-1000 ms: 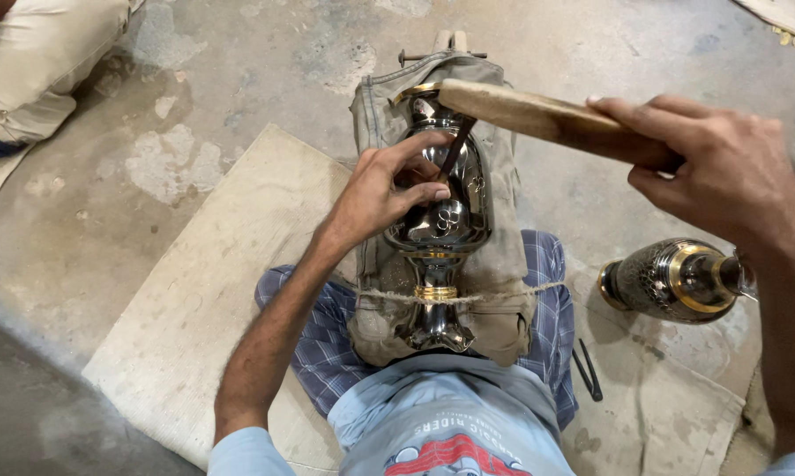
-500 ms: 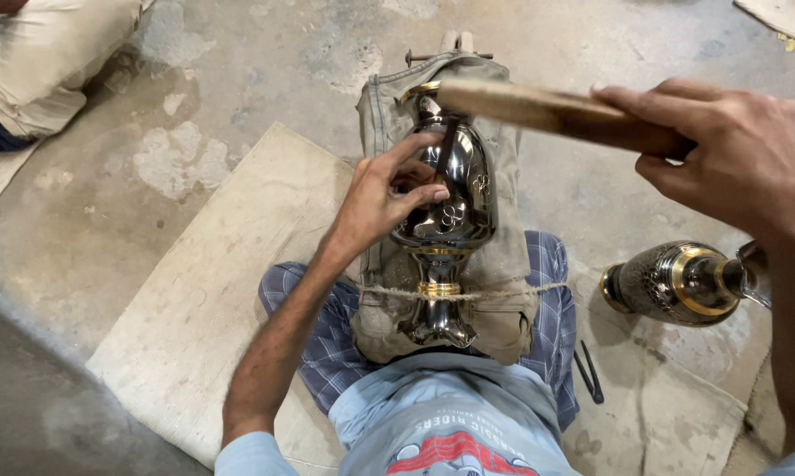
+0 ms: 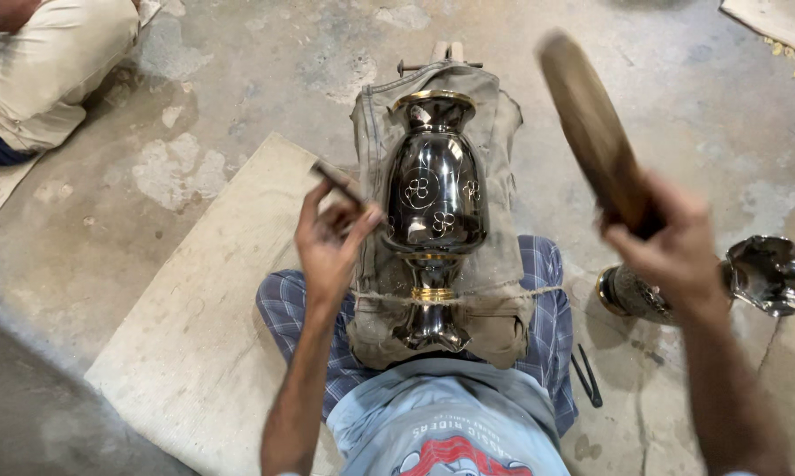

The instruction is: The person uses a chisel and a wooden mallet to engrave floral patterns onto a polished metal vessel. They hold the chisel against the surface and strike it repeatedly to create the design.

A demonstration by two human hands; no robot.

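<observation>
On the grey cloth pad [image 3: 503,176] across the person's lap, the dark engraved vase [image 3: 434,198] lies tied; left hand [image 3: 331,242] pinches a small chisel [image 3: 337,182], right hand [image 3: 666,251] clenches the raised wooden mallet [image 3: 591,132], so set the tip squarely first.

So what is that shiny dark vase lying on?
The vase lies on a grey cloth pad across the person's lap, with a string around its neck. Whatever supports the pad underneath is covered.

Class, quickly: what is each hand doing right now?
Left hand: closed on a small chisel beside the vase.
Right hand: closed on a raised wooden mallet.
</observation>
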